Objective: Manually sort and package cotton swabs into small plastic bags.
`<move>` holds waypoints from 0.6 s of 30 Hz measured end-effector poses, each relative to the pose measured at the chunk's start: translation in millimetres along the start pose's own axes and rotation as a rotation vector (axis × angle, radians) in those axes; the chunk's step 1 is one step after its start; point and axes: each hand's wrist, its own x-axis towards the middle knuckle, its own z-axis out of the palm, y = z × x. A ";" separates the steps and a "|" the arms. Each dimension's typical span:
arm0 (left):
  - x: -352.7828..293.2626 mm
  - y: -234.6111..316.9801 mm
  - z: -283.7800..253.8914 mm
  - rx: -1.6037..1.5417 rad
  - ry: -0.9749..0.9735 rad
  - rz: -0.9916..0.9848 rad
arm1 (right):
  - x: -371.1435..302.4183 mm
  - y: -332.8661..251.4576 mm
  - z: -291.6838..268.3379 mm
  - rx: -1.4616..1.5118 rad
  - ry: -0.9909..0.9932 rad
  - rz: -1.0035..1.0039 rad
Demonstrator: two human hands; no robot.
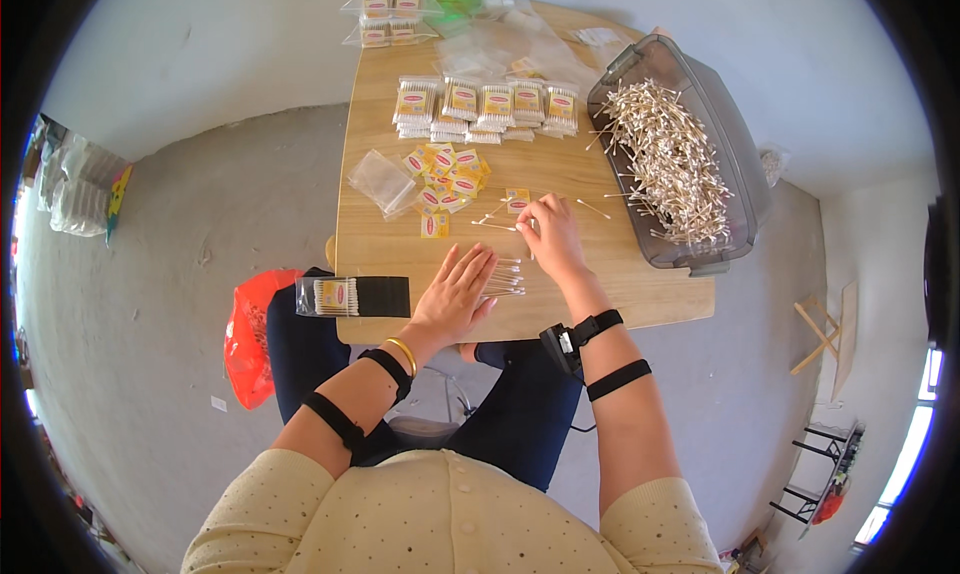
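Note:
My left hand [458,292] lies flat, fingers stretched out, over a row of cotton swabs [510,277] on the table. Swab ends stick out past its fingertips on the right; the rest is under the palm. Just above, my right hand [552,238] pinches a cotton swab between thumb and fingers, mostly hidden by them. Loose swabs [490,223] lie crossed beside its fingertips, close to a single yellow-and-white label card [517,200]. Farther left is a scattered pile of similar cards [447,180], with clear plastic bags [382,182] alongside.
A grey plastic bin [735,189] heaped with swabs stands at the table's right. Stacked packs of swabs [480,106] line the back, with more bagged packs [390,19] beyond. A bagged pack [335,296] rests on a black strip [383,297] at the front left edge.

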 end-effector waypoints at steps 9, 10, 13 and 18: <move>0.9 0.1 -1.9 0.016 -0.019 -0.021 | 1.5 -17.3 15.1 -0.029 -0.085 -0.020; 0.8 -0.1 -1.3 0.023 -0.028 -0.026 | 1.6 -17.7 16.3 -0.044 -0.130 -0.014; 0.6 1.5 -4.1 0.036 -0.010 -0.037 | -4.6 -19.2 17.4 -0.053 -0.188 -0.061; 0.0 1.0 -1.9 0.004 0.062 -0.020 | 3.1 -15.3 16.7 0.071 -0.075 -0.064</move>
